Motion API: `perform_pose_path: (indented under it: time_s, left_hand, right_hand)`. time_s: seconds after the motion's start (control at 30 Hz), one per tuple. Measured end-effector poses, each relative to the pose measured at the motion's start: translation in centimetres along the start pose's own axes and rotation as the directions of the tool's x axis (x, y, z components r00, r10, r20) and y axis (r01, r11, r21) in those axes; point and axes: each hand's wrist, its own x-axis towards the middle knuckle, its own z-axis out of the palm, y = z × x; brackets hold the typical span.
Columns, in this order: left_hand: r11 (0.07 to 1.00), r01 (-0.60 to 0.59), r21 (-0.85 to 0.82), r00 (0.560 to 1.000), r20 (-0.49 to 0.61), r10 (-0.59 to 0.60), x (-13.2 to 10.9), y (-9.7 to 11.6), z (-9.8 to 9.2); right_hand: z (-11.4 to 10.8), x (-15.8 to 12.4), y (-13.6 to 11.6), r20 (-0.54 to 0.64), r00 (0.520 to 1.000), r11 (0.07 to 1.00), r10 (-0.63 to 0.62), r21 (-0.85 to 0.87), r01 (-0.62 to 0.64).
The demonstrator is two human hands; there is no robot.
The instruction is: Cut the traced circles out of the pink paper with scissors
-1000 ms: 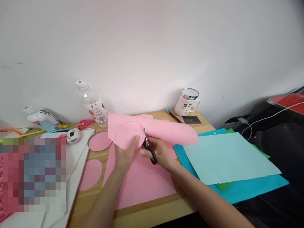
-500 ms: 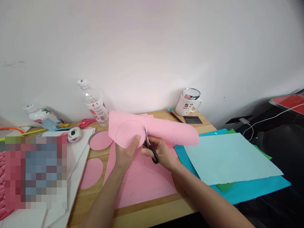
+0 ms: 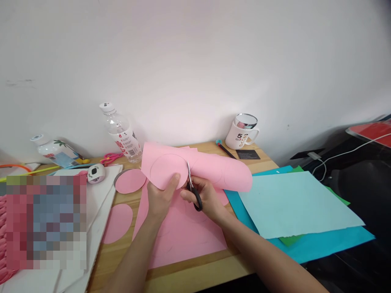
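Observation:
My left hand (image 3: 161,197) grips the lower edge of a pink paper sheet (image 3: 214,165), its thumb lying over a pencilled circle. In my right hand (image 3: 204,195) is a pair of scissors (image 3: 197,197) with black handles. The blades point up and lie against the right side of the circle's outline. The sheet is raised above the table and its right part curls over into a roll. Below it rests another pink sheet (image 3: 186,244) with faint drawn lines. One cut pink circle (image 3: 119,223) lies to the left, and a second pink disc (image 3: 130,181) is behind it in a dark round rim.
Blue, green and pale paper sheets (image 3: 299,203) overhang the table's right side. A white mug (image 3: 240,134), a dark card (image 3: 248,154) and a pen (image 3: 226,149) stand or lie at the back. Plastic bottle (image 3: 124,134), pink scissors (image 3: 111,158) and white boards (image 3: 100,211) are on the left.
The curled right end of the pink sheet has dropped slightly and shifted left. The sheet's left edge has moved a little right; both hands keep their holds.

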Motion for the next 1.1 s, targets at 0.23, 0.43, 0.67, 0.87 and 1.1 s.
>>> perform_pose_path:
  time_s: [0.23,0.43,0.67,0.87,1.1]
  left_hand:
    - [0.999,0.004,0.05,0.999,-0.052,-0.001,-0.5,0.0,0.5]
    - [0.994,0.073,-0.081,0.997,0.04,-0.07,-0.2,-0.3,0.4]
    - [0.986,0.099,-0.135,0.991,0.107,-0.085,-0.1,0.1,0.4]
    - [0.984,0.111,-0.141,0.989,0.108,-0.096,0.0,0.0,0.4]
    - [0.977,0.124,-0.174,0.984,0.147,-0.099,0.0,0.2,0.4]
  right_hand:
    - [0.9,-0.4,1.4,-0.128,0.991,0.999,-0.035,-0.029,0.031]
    - [0.1,0.1,0.9,-0.001,1.0,1.0,-0.013,0.025,0.013]
    - [-0.2,0.2,0.7,0.018,1.0,1.0,-0.019,0.024,0.019]
    - [-0.1,0.2,0.3,0.025,1.0,1.0,-0.019,0.025,0.018]
    - [0.0,0.1,-0.2,0.026,1.0,0.999,0.0,0.05,-0.002]
